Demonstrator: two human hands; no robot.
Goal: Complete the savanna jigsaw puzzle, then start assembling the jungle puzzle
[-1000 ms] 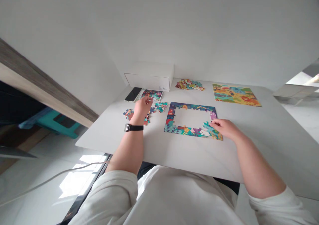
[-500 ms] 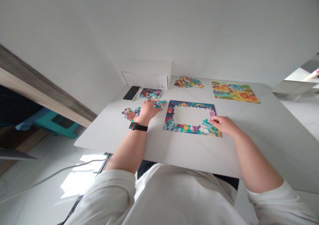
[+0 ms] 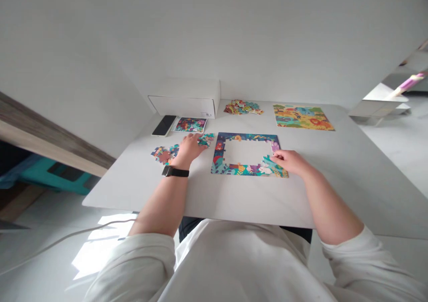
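A jigsaw puzzle [image 3: 216,166] lies flat in front of me, its picture border joined around a bare pale middle. My right hand [image 3: 288,161] is at its right side, thumb and forefinger pinched on a teal puzzle piece [image 3: 267,159] by the inner edge. Left of the puzzle, my left hand [image 3: 191,149], with a dark watch on the wrist, lies over loose puzzle pieces [image 3: 163,155] with fingers stretched out. More pieces [image 3: 206,139] show beside its fingertips; those under the palm are hidden.
Behind the left hand lie a picture card [image 3: 190,124] and a phone [image 3: 164,126], with a white box [image 3: 183,105] at the wall. Farther back are a second heap of pieces [image 3: 243,107] and a yellow animal picture puzzle [image 3: 302,117].
The whole view has shifted, so the table and things on it appear farther left. Both hands keep nearly the same places relative to the puzzle and the loose pieces.
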